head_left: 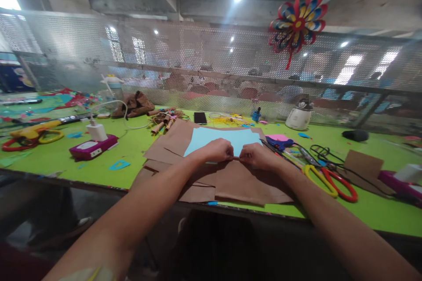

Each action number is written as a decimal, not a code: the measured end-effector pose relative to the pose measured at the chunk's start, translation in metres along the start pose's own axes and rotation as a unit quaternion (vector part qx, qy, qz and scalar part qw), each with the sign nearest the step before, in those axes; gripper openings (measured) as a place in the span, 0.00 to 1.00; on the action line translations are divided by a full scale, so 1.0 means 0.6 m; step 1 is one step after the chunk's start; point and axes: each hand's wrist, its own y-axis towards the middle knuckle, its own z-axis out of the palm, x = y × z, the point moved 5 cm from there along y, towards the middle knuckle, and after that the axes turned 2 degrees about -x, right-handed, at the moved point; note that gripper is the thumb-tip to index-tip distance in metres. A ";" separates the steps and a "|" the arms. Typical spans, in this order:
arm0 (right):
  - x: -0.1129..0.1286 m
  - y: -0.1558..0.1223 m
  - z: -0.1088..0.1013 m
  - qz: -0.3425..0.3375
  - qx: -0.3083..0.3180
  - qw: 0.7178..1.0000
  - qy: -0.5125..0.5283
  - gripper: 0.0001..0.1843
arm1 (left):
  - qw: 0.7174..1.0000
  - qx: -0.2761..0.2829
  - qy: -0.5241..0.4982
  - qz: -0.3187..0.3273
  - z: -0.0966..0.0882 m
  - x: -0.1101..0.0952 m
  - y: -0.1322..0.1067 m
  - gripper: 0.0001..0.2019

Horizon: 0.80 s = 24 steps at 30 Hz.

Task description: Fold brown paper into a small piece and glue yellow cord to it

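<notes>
- Far left of the frame: yellow-and-red-handled scissors (38, 134) lie on the green table (66, 169), with a purple power strip (94, 147) nearer the centre.
- Lower left to centre: the left forearm (158, 193) slants up and rightward, reaching over brown paper, its elbow bent near the bottom edge.
- Centre: the left hand (220, 150) is turned inward, knuckles up, its fingers curled and pinching the upper edge of a brown sheet (242, 182).
- Centre: that sheet lies on other brown paper, below light blue paper (224, 137), its edge spanning the gap between the hands.
- Just right of centre: the right hand (256, 155) mirrors this, fingers bent and gripping the same edge.
- Centre to lower right: the right forearm (316, 206) slants down and outward, beside red-and-yellow-handled scissors (341, 186).
</notes>
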 end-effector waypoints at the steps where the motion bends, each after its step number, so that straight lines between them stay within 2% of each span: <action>1: -0.002 -0.001 0.000 0.005 0.007 1.000 -0.002 0.09 | 1.000 -0.001 0.008 0.003 -0.001 -0.001 0.000 0.10; 10: -0.013 -0.008 -0.005 0.030 0.044 0.998 -0.024 0.07 | 0.998 0.017 0.054 0.035 -0.004 0.004 -0.007 0.11; 18: -0.005 -0.013 -0.007 0.039 0.076 0.996 -0.034 0.09 | 0.994 0.034 0.092 0.050 -0.009 -0.001 -0.013 0.16; 24: 0.002 -0.014 -0.008 0.034 0.085 0.994 -0.064 0.10 | 0.992 0.056 0.101 0.053 -0.010 -0.005 -0.016 0.15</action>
